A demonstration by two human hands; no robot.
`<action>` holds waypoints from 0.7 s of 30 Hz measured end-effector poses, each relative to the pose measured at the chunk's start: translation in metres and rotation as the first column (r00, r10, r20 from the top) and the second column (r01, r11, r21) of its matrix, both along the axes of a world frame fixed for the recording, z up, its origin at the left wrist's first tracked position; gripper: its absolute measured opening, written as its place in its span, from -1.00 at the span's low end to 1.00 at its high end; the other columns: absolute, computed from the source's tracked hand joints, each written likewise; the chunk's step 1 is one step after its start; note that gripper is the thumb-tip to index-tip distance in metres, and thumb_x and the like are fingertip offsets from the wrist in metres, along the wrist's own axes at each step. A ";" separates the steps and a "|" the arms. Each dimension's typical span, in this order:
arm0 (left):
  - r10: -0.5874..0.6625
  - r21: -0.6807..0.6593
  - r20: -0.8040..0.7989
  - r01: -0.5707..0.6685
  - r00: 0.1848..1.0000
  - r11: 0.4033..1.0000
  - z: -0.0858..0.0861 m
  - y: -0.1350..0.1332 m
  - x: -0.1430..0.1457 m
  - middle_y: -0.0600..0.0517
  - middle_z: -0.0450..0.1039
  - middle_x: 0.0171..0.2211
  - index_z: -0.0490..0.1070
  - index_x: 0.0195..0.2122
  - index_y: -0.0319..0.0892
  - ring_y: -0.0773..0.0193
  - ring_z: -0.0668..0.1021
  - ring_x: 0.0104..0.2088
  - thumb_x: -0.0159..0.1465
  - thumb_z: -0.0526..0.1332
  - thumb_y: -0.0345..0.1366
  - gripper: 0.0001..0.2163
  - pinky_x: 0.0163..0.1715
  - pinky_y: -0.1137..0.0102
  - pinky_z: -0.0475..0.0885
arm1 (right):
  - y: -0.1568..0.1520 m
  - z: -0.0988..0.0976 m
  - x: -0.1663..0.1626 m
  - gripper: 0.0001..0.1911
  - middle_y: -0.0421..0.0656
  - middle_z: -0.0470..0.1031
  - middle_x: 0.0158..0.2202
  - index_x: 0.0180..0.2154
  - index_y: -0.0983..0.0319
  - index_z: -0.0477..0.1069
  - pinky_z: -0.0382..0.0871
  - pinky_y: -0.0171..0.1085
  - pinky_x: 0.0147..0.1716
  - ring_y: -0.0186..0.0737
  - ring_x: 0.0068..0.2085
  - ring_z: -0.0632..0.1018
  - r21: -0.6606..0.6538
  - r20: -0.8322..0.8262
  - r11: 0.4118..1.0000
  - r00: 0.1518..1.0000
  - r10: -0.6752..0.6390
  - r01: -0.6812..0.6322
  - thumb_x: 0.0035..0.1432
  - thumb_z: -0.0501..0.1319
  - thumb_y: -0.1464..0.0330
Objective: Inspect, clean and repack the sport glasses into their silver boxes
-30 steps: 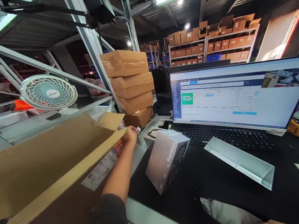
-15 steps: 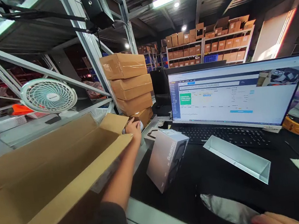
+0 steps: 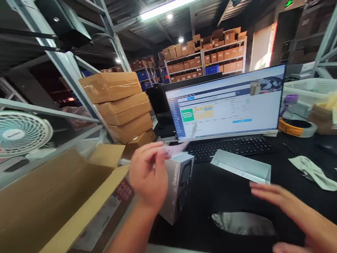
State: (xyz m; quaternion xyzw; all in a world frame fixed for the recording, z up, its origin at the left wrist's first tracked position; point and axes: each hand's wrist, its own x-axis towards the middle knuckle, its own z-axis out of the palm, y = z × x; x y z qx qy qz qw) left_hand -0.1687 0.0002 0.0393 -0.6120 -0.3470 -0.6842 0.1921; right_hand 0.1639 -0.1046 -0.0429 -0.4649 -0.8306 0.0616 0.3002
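Observation:
My left hand (image 3: 148, 175) is raised above the black desk, fingers pinched on a small pale slip of paper (image 3: 177, 148). It hovers just in front of a grey product box (image 3: 179, 182) that leans on the desk. My right hand (image 3: 290, 210) is open, fingers stretched flat, above a silvery plastic bag (image 3: 243, 223) near the desk's front edge. A large open cardboard carton (image 3: 44, 209) lies to the left of my left arm.
A monitor (image 3: 229, 103) and keyboard (image 3: 228, 147) stand at the back of the desk, with a white tray (image 3: 241, 166) before them. Stacked taped cartons (image 3: 117, 108) rise at back left, a fan (image 3: 9, 134) far left. A tape roll (image 3: 296, 127) and crumpled bag (image 3: 316, 170) lie right.
My left hand has drawn back from the foot of the carton stack with a slip of paper. My right hand has risen into view, open. The view has swung to the right.

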 end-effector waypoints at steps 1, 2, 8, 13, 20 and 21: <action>-0.092 -0.050 -0.021 0.091 0.996 0.995 -0.002 -0.013 0.013 0.04 0.56 -0.23 0.49 -0.27 -0.14 0.31 0.59 -0.21 0.35 0.25 -0.40 -0.94 -0.20 0.38 0.55 | 0.005 0.010 -0.004 -0.19 -0.02 0.16 0.40 0.36 0.04 0.12 0.43 -0.18 0.17 0.03 0.30 0.39 0.074 -0.018 0.997 1.000 -0.005 0.006 0.16 0.36 0.17; -0.193 -0.110 -0.049 0.187 0.980 0.976 -0.005 -0.024 0.026 0.05 0.56 -0.24 0.49 -0.27 -0.13 0.33 0.59 -0.22 0.34 0.26 -0.43 -0.94 -0.24 0.42 0.55 | 0.012 0.019 -0.008 -0.14 0.02 0.03 0.45 0.40 0.07 0.00 0.33 -0.07 0.25 0.05 0.37 0.27 0.160 -0.048 0.987 0.999 -0.014 0.021 0.18 0.36 0.20; -0.480 -0.419 0.008 0.439 0.877 0.795 -0.041 -0.031 0.066 0.03 0.54 -0.21 0.46 -0.26 -0.14 0.34 0.61 -0.23 0.38 0.20 -0.41 -0.92 -0.34 0.51 0.58 | 0.078 0.031 -0.016 -0.76 -0.12 0.62 -0.14 -0.04 0.16 0.47 0.47 -0.19 -0.03 -0.12 -0.05 0.60 0.020 -0.046 0.992 0.991 0.127 -0.126 0.36 0.17 0.20; -0.549 -0.576 -0.114 0.395 0.828 0.716 -0.084 -0.031 0.057 -0.16 0.37 0.17 0.31 0.15 -0.08 0.07 0.50 0.16 0.41 0.18 -0.19 -0.69 0.14 0.13 0.48 | 0.134 0.011 -0.001 -0.55 -0.14 0.59 -0.37 -0.29 0.24 0.45 0.36 -0.35 -0.40 -0.28 -0.41 0.58 -0.242 0.075 0.955 0.985 -0.157 0.171 0.48 -0.13 0.24; -0.599 -0.856 -0.151 0.199 0.787 0.478 -0.157 -0.060 0.037 -0.38 -0.19 0.44 -0.22 0.44 -0.04 -0.36 0.09 0.40 -0.14 0.53 0.13 0.25 0.28 -0.25 0.18 | 0.166 0.000 -0.005 -0.82 -0.03 0.63 -0.31 -0.32 0.25 0.54 0.33 -0.30 -0.36 -0.10 -0.30 0.62 -0.271 0.354 0.928 0.923 -0.150 0.255 0.25 0.27 0.28; -0.588 -0.897 -0.106 0.177 0.802 0.404 -0.165 -0.061 0.034 -0.40 -0.18 0.44 -0.29 0.45 -0.06 -0.35 0.09 0.41 -0.17 0.58 0.04 0.31 0.29 -0.24 0.16 | 0.163 0.003 -0.007 -0.84 0.02 0.63 -0.25 -0.27 0.27 0.55 0.37 -0.26 -0.30 -0.04 -0.24 0.63 -0.254 0.377 0.931 0.913 -0.155 0.263 0.25 0.28 0.30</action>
